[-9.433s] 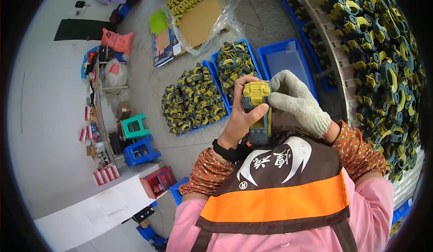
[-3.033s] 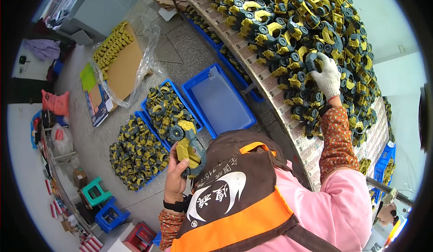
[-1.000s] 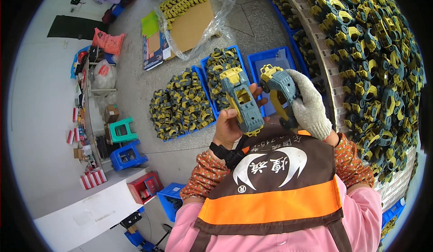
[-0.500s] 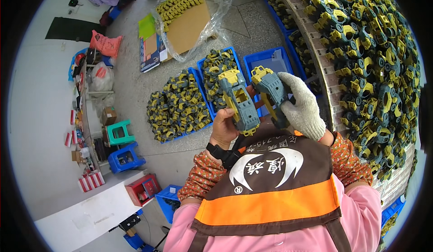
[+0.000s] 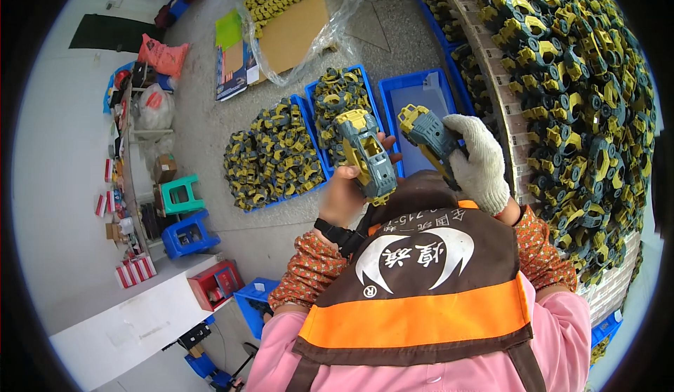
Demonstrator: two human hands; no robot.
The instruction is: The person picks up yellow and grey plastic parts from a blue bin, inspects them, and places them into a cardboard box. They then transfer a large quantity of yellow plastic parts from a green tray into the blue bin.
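Observation:
My left hand, bare and with a black band at the wrist, is closed around a grey and yellow toy car. The car is held up on end, its yellow end away from me and its open window frames showing. To its right, my right hand in a pale knitted glove grips a second toy car of the same colours, which is tilted. A gap separates the two cars. The glove and fingers hide the near part of the second car.
Beyond my hands stand blue crates heaped with toy cars, and a blue crate with its bottom showing. A bench piled with toy cars runs along my right. Stools and a cluttered shelf line the left.
The two cars have come further apart. The one in my right hand has shifted slightly right and tilted more; my left hand keeps its hold. The whole view has shifted slightly.

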